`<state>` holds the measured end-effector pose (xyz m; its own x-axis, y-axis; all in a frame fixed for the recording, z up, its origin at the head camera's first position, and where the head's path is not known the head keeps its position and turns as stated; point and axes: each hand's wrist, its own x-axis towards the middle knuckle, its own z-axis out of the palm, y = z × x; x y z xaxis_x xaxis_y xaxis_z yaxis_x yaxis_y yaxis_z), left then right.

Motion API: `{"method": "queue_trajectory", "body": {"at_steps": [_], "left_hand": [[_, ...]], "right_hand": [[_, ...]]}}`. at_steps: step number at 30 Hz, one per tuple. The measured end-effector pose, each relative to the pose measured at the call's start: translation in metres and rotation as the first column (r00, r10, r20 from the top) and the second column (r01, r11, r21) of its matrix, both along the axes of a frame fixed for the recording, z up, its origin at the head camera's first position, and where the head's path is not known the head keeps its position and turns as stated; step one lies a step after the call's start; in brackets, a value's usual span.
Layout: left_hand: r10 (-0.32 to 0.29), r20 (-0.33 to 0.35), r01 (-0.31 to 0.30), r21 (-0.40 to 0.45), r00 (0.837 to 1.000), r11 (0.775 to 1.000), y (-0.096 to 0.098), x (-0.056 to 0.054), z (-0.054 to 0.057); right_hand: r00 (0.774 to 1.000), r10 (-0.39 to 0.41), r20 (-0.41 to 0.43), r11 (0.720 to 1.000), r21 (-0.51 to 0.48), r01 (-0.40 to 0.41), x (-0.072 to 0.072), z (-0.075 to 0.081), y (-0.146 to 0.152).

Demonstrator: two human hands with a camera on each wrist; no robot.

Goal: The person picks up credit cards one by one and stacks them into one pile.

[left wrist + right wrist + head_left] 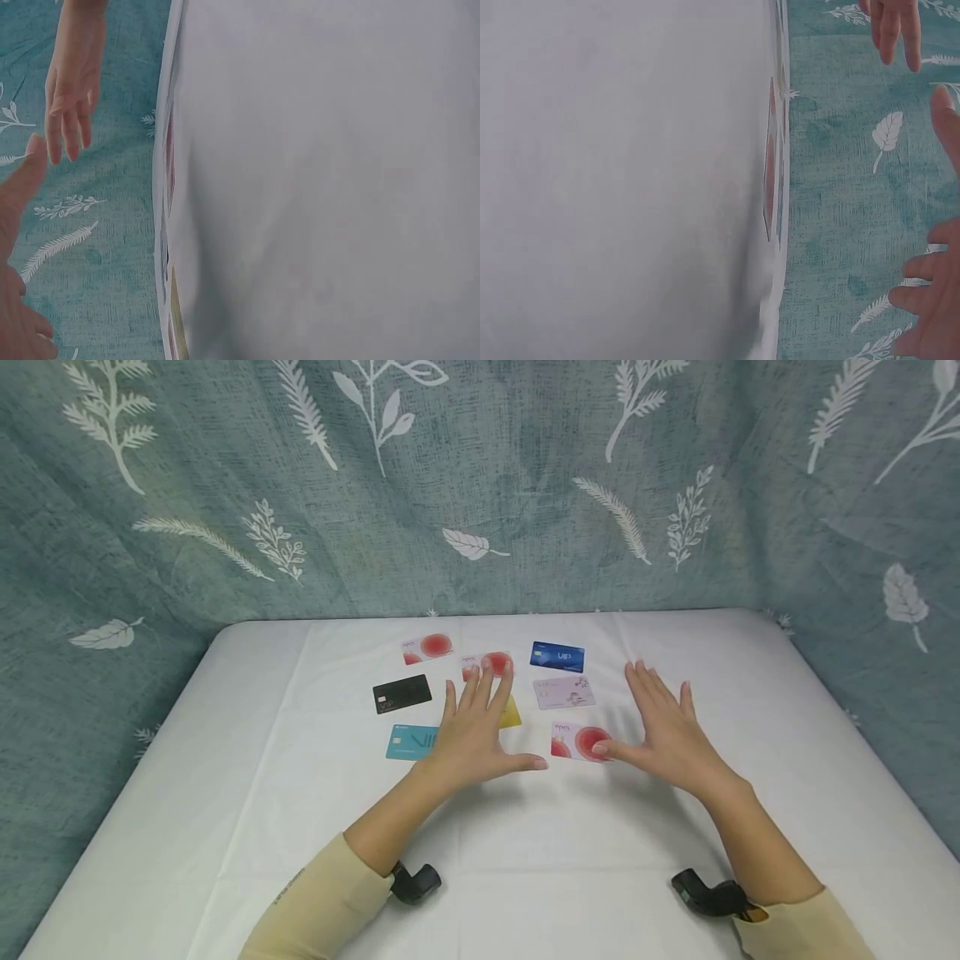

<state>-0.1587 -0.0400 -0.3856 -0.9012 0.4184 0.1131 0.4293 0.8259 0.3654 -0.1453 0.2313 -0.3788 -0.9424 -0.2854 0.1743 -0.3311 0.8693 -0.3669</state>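
My left hand (474, 733) is held over the cards with fingers straight and thumb out to the side, nothing in it. It partly hides a yellow card (512, 715), a teal VIP card (409, 742) and a pink card with a red circle (489, 661). Beyond it lie a black VIP card (402, 694) and another red-circle card (427, 648). To the right, my right hand (678, 745) is spread and holds nothing. Its thumb overlaps the edge of a third red-circle card (572, 741) in the head view. Between the hands are a lilac card (564, 692) and a blue VIP card (557, 657).
A white cloth covers the table (300, 827), with shadows of both hands on it. Behind stands a teal curtain (525, 527) with white leaf prints. Dark wrist cameras (416, 885) stick out from both beige sleeves (322, 902).
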Motion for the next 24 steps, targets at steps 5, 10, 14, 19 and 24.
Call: {"method": "queue_trajectory", "body": {"at_steps": [5, 10, 14, 19, 24], "left_hand": [[-0.024, 0.042, 0.021, 0.059, 0.999, 0.998, 0.01, 0.0, -0.003], [-0.044, 0.08, 0.034, 0.122, 0.996, 0.992, 0.018, -0.002, -0.009], [-0.046, 0.076, 0.031, 0.19, 0.996, 0.981, 0.022, -0.004, -0.013], [-0.041, 0.067, 0.018, 0.316, 0.997, 0.949, 0.028, -0.005, -0.017], [-0.025, 0.087, -0.015, 0.431, 0.996, 0.902, 0.034, -0.002, -0.018]], "right_hand": [[0.999, -0.002, 0.039, 0.999, -0.044, 0.003, 0.0, -0.003, 0.005], [0.998, 0.014, 0.067, 0.995, -0.103, -0.007, -0.001, -0.008, 0.01], [0.996, 0.023, 0.091, 0.991, -0.135, -0.011, -0.003, -0.011, 0.012], [0.992, 0.029, 0.123, 0.99, -0.144, -0.011, -0.006, -0.015, 0.015], [0.99, 0.028, 0.137, 0.99, -0.139, -0.009, -0.008, -0.02, 0.019]]}}
